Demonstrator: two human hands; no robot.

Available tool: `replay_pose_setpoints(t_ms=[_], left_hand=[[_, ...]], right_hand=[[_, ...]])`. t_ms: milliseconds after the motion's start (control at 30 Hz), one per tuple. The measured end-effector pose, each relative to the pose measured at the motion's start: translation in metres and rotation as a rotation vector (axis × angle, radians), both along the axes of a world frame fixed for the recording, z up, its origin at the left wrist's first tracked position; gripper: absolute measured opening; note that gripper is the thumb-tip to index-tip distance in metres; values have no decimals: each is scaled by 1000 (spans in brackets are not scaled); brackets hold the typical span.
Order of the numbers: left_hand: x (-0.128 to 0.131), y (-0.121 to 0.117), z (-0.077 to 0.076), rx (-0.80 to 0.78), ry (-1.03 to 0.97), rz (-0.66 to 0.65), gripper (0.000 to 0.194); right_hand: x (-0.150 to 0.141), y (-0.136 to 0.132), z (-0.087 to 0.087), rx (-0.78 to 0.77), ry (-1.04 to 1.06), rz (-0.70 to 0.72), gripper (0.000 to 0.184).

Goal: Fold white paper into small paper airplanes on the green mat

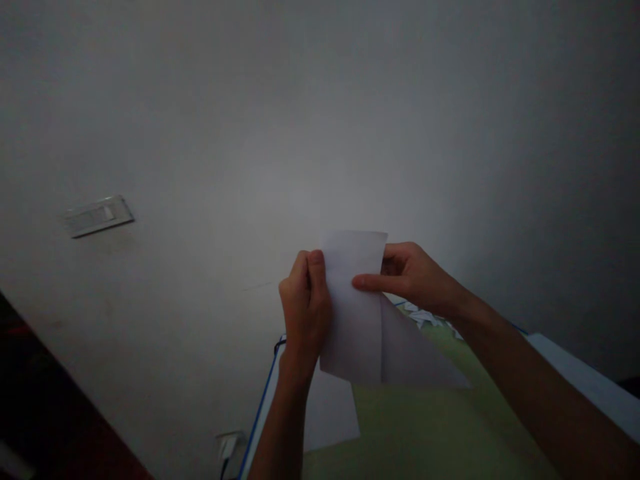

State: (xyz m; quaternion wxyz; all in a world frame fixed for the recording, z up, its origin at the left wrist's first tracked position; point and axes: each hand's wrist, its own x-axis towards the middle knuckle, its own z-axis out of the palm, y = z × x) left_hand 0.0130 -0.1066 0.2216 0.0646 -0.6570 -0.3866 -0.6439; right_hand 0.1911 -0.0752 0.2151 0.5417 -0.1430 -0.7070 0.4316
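Note:
A partly folded sheet of white paper is held up in front of me, above the table. My left hand is closed on its left edge, thumb pointing up. From the right, my right hand pinches the paper, with the thumb laid across its front and the fingers behind. One flap of the sheet slants out to the lower right. Below my left hand, another white sheet lies on the table, partly hidden by my wrist and the held paper.
The table has a green top with pale sides and a blue edge. Several small folded white papers lie at its far side against a grey wall. A switch plate and a plugged-in socket are at left.

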Motion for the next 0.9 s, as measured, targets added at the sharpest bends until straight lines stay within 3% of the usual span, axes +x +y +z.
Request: replay_pose_setpoints(t_ms=[200, 400, 633, 900], left_hand=[[-1, 1, 0, 6, 17, -40, 42], [2, 0, -1, -59, -51, -60, 23], [2, -3, -2, -30, -50, 18, 23], [-2, 4, 1, -46, 5, -21, 33]], right_hand=[[3, 0, 1, -18, -45, 11, 32], [-2, -3, 3, 3, -35, -71, 31], [-6, -10, 6, 71, -38, -128, 30], [-3, -8, 3, 171, -97, -268, 32]])
